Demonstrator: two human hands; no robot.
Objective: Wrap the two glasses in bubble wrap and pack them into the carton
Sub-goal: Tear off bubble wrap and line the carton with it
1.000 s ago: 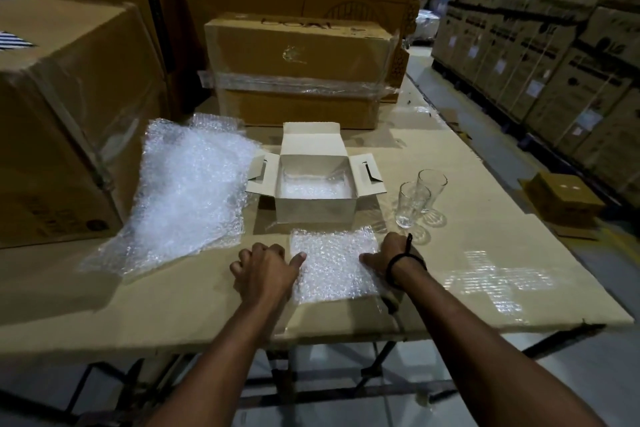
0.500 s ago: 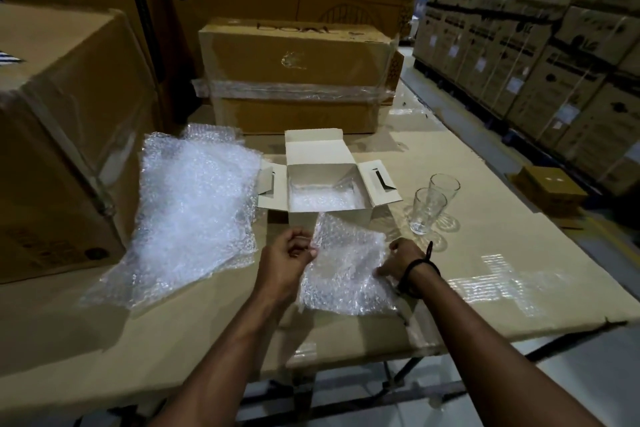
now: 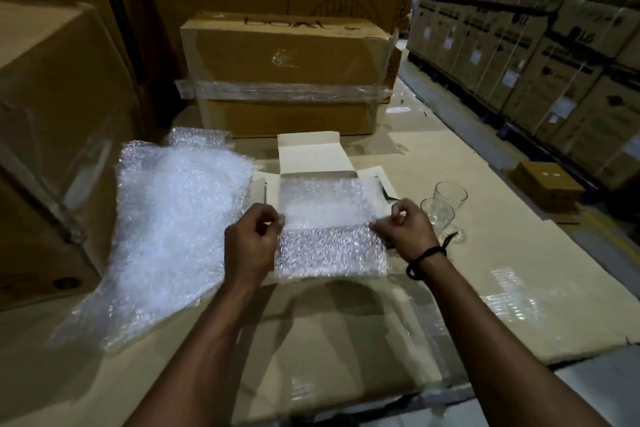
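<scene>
I hold a small square sheet of bubble wrap (image 3: 329, 236) up off the table, stretched flat in front of the open white carton (image 3: 311, 156). My left hand (image 3: 251, 243) pinches its left edge and my right hand (image 3: 403, 230) pinches its right edge. The sheet hides most of the carton's inside. Two clear glasses stand upright to the right of the carton: the near glass (image 3: 438, 215) is partly behind my right hand, the far glass (image 3: 451, 192) is just beyond it.
A big pile of bubble wrap (image 3: 173, 229) lies left of the carton on the cardboard-covered table (image 3: 502, 288). Large brown boxes (image 3: 284, 76) stand behind and at the left. Stacked cartons line the aisle at the right, with a small brown box (image 3: 549, 180) on the floor.
The small sheet lay flat on the table under both hands. Both hands took its side edges and lifted it up and forward, in front of the carton.
</scene>
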